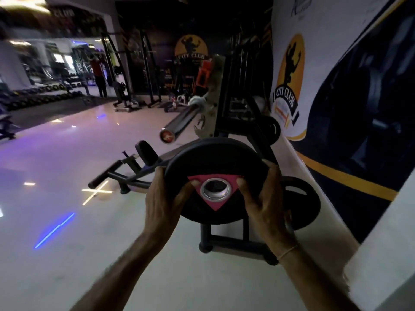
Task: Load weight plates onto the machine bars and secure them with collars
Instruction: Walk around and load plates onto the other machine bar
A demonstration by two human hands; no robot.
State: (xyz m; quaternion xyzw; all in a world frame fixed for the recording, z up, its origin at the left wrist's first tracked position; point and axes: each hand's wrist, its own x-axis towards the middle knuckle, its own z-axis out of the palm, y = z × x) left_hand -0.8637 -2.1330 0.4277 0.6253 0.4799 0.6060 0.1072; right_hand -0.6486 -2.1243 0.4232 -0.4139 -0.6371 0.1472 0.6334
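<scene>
A black weight plate (pixel 213 160) with a pink triangle and a metal-ringed centre hole is held up in front of me. My left hand (pixel 164 198) grips its left edge, thumb on the pink face. On the right edge my right hand (pixel 265 198) grips it the same way. The bare steel bar sleeve (pixel 182 120) sticks out toward me above and left of the plate, its end cap apart from the plate. I see no collar.
A black rack frame (pixel 226 239) stands under the plate, with other black plates (pixel 303 198) stored on its right side against the banner wall (pixel 336 86). A bench with a leg pad (pixel 146 153) lies left. A person stands far back on the shiny floor (pixel 67 153).
</scene>
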